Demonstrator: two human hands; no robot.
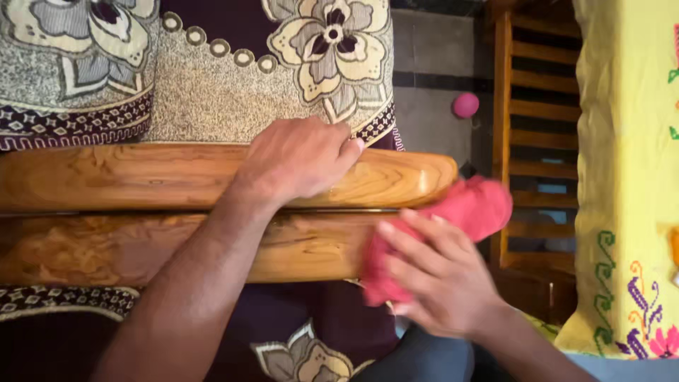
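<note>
On the glossy wooden rail (pixel 141 177), the left hand (pixel 300 159) rests curled, clenched on nothing but bracing. The right hand (pixel 442 279) grasps a red cloth (pixel 474 209), pressing it against the rail's rounded end. The top already looks shiny; how much of the lower face (pixel 106 247) remains unwiped cannot be told.
</note>
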